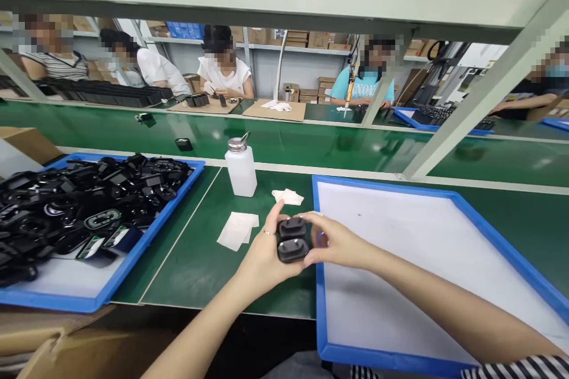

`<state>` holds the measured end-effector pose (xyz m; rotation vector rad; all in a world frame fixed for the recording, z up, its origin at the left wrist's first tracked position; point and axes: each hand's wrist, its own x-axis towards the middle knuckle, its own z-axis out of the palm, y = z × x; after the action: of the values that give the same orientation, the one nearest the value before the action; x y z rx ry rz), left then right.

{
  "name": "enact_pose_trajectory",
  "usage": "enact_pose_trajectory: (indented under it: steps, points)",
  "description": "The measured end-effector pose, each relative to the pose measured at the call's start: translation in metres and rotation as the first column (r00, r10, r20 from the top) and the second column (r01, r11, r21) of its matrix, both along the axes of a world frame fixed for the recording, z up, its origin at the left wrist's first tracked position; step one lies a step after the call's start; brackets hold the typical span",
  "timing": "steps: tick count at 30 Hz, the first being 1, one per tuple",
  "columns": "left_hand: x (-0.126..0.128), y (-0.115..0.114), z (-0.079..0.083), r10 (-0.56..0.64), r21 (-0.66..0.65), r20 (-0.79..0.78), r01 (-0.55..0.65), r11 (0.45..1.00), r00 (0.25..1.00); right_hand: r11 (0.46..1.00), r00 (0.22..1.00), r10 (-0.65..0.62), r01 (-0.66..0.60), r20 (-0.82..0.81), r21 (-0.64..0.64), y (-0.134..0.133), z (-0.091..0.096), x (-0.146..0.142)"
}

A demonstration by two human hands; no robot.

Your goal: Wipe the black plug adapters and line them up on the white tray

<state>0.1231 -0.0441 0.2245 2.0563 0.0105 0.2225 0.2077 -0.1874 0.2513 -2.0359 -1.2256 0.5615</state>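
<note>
In the middle of the view, my left hand (265, 254) is wrapped around a pair of black plug adapters (293, 240), held one behind the other with their small pins facing up. My right hand (338, 241) grips the same pair from the right side, thumb in front and fingers behind. Both hands are above the green workbench (195, 272), at the left edge of a blue-rimmed tray (320, 308) with a white base. White paper wipes (237, 231) lie on the bench just left of my hands.
A white pump bottle (241, 169) stands behind the wipes. At left, a blue-rimmed tray (155, 243) is heaped with black plastic parts (89, 201). Beyond runs a green conveyor belt (284, 145) carrying a black part (184, 144). Several co-workers sit across it. A slanted post (480, 89) rises right.
</note>
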Motion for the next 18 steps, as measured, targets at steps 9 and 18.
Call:
enact_pose_trajectory:
  steps: [9,18]
  points:
    - [0.040,-0.026,0.005,-0.030,0.103,-0.033,0.033,0.994,0.999,0.965,0.970,-0.236,0.241,-0.051,0.108,-0.022,-0.004,0.047]
    - [-0.005,-0.030,-0.034,-0.435,0.109,-0.366,0.502,0.858,0.823,0.876,0.884,-0.466,0.454,0.045,0.163,-0.019,-0.050,0.142]
